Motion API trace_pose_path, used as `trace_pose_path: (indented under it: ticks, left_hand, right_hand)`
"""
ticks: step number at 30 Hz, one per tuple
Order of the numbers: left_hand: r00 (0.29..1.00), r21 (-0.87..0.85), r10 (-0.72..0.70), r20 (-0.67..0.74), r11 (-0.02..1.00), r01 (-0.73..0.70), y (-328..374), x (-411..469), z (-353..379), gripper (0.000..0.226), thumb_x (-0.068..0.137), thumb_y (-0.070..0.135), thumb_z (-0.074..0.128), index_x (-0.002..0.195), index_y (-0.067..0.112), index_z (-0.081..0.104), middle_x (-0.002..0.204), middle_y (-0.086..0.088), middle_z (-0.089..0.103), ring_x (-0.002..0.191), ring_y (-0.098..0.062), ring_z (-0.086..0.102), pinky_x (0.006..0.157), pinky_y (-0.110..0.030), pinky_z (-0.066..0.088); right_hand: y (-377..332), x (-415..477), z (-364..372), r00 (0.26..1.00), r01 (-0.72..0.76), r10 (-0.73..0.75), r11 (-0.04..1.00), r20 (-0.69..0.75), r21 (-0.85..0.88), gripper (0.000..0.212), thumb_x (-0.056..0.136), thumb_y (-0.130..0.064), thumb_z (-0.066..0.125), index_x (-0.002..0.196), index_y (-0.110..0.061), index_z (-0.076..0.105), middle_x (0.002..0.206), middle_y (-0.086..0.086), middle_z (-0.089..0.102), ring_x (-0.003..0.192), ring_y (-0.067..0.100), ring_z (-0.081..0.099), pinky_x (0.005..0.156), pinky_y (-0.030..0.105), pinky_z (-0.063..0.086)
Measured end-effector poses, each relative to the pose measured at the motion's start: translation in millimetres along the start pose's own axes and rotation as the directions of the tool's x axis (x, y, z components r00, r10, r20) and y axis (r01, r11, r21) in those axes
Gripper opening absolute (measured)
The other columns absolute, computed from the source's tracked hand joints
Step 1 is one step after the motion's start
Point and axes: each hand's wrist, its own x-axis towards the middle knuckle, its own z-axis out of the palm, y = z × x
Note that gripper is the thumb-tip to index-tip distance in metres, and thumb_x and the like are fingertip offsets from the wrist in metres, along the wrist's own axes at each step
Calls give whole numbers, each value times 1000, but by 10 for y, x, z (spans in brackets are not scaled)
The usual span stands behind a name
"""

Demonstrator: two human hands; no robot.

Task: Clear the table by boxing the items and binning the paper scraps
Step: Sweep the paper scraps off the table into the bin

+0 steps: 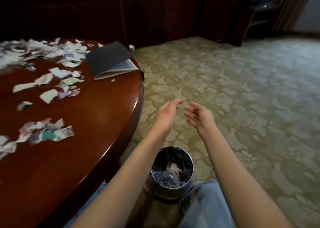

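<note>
Open bin [172, 169] beside table edge [138, 106]

Dim room, daylight entering at upper right beside the curtain [290, 6]; the wood panelling [173, 11] behind sinks to near-black. Soft glare streaks the polished table [137, 105] rim. Paper scraps [10, 148] at left smear with motion blur; wide-angle distortion bends the margins.
</note>
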Motion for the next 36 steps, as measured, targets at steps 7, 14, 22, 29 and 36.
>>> trace_pose_path:
  ticks: [7, 14, 22, 29, 36]
  left_hand:
    - [966, -124, 242, -93, 960, -253, 737, -595, -470, 34, 100, 23, 33, 120, 15, 60, 100, 5, 56, 78, 2, 53, 59, -3, 43]
    - [906, 84, 309, -290, 951, -298, 690, -1167, -1291, 23, 100, 24, 36, 108, 31, 57, 91, 23, 53, 83, 10, 54, 69, -8, 43]
    - [673, 619, 452, -585, 785, 12, 323, -1891, -2100, 30, 93, 18, 50, 120, 28, 56, 135, 10, 45, 120, -4, 40, 91, -15, 27]
    - [514, 699, 511, -688, 658, 282, 77, -2495, -2428, 35, 90, 18, 54, 125, 25, 56, 144, 4, 35, 132, -14, 34, 103, -28, 33]
    - [494, 586, 317, -810, 467, 662, -118, -2958, -2781, 60, 93, 48, 41, 147, 27, 25, 157, -8, 8, 145, -27, 3, 117, -40, 10]
  right_hand:
    - [-416, -632, 716, 961, 135, -115, 989, 251, -62, 16, 95, -14, 44, 102, -12, 58, 82, 4, 63, 68, 14, 59, 63, 22, 48]
    - [-86, -1117, 1419, 833, 302, -55, 879, 551, -370, 21, 94, -5, 40, 97, -19, 56, 84, 3, 60, 68, 11, 60, 67, 23, 52]
    - [519, -1668, 2025, 484, 829, 89, 272, 871, -489, 52, 96, -36, 45, 144, -22, 31, 151, 0, 32, 137, 17, 30, 108, 28, 25]
    - [843, -2007, 2274, 310, 940, 140, 102, 940, -326, 63, 93, -53, 41, 146, -24, 27, 153, -2, 30, 139, 17, 28, 116, 39, 19]
    - [1064, -2363, 2337, 213, 975, 328, -6, 920, -223, 99, 71, -70, 59, 148, -41, 5, 159, 0, -5, 146, 21, -8, 117, 49, -6]
